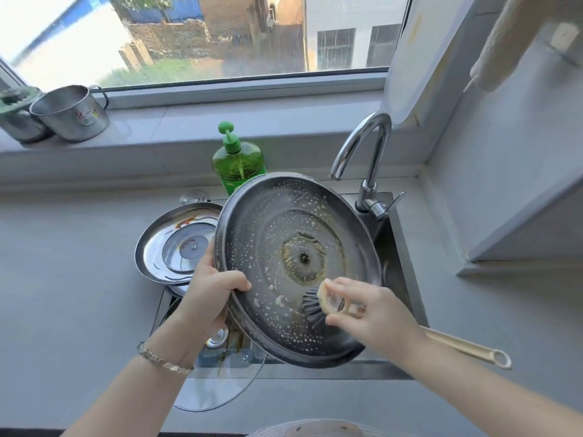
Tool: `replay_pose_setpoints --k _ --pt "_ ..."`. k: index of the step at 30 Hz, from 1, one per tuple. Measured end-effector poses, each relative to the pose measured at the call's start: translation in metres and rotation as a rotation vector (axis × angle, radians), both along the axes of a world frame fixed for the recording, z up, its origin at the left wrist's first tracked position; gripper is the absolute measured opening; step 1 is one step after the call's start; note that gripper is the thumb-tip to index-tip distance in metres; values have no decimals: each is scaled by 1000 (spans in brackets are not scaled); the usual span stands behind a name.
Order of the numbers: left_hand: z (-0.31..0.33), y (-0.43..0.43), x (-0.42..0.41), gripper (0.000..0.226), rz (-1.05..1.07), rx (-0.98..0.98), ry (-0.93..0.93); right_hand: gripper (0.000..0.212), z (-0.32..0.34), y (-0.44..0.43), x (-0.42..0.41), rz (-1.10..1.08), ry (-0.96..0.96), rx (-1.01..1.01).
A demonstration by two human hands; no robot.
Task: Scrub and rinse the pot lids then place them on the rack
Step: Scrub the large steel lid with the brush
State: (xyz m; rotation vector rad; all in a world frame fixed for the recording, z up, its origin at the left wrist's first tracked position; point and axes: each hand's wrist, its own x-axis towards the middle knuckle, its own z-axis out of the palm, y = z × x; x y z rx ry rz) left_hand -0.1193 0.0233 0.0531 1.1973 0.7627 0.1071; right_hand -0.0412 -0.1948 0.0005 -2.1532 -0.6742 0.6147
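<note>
Scrubbing underway in the head view: left hand (210,290) clamps the rim of the large steel lid (293,266), tilted over the sink (396,247), while right hand (372,313) grips a dish brush (315,305) with bristles on the sudsy, grease-ringed underside; tap (362,152) shows no water, so rinsing is not started. Second steel lid (176,244) with brown stains and glass lid (217,389) at the sink's near edge look unwashed. Rack is not visible, and the sink's contents sit mostly hidden behind the lid.

A home kitchen: sink (400,247) with faucet (366,152), dish soap bottle (238,162), window (202,36) above.
</note>
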Motion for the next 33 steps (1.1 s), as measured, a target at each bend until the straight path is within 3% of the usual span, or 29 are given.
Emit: replay_pose_setpoints --k 5,10,14,18,23,28,31,33 --pt "4 0 3 72 -37 27 25 51 -3 -18 35 -210 -114 -153" --pt "1 7 2 81 -29 68 55 52 -7 -14 -2 88 -55 -114" --pt "2 8 1 78 -15 62 54 51 -8 -24 20 -131 -82 -192" --pt "0 2 2 70 4 28 65 52 3 -7 -19 185 84 -23" --pt "-5 9 6 74 109 44 63 50 4 -23 17 60 14 -140" --pt "-12 5 9 72 163 46 63 50 7 -11 -9 267 60 -13" --pt "-9 8 6 70 143 70 74 50 -12 -36 21 156 35 -160" --pt "-8 14 4 68 151 78 106 46 -24 -53 34 -44 66 -155"
